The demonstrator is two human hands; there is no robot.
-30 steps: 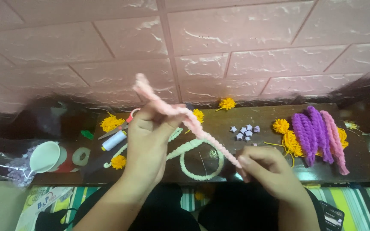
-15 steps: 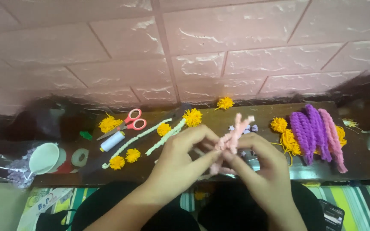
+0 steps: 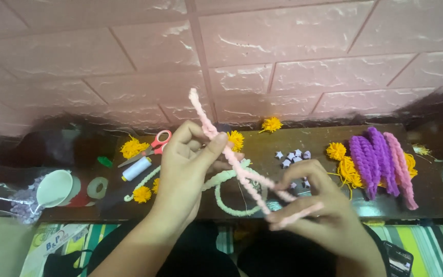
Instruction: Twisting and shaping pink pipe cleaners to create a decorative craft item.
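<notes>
**Pink pipe cleaners mid-twist**

Left hand (image 3: pixel 188 169) pinches the pink pipe cleaners (image 3: pixel 234 161) above the tabletop (image 3: pixel 437 195); right hand (image 3: pixel 316 205) pinches their lower ends. Looks like twisting; next wrap needs steady tension, upper pinch fixed.

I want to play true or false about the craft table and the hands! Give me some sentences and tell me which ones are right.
1. Both hands hold a pink fuzzy stick. True.
2. The scissors have blue handles. False: the handles are red.
3. Purple twisted sticks lie at the right of the table. True.
4. The left hand holds the white thread spool. False: the spool lies on the table, untouched.
5. The small pompoms are green. False: they are yellow.
</notes>
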